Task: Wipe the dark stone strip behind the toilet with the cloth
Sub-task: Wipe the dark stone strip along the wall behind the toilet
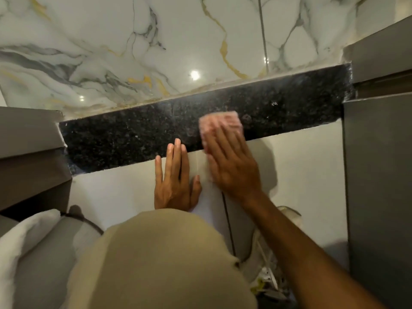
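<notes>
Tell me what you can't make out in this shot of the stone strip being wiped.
- Head view: most of the pink cloth is motion-blurred and lies under the right hand, so its size and folds are unclear.
- Left forearm beyond the left hand: hidden by the beige garment.
- Dark stone strip: which parts are already wiped cannot be told.
- Toilet: not identifiable.

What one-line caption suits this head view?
Right hand presses a pink cloth on the dark stone strip; left hand braces flat below.
</notes>
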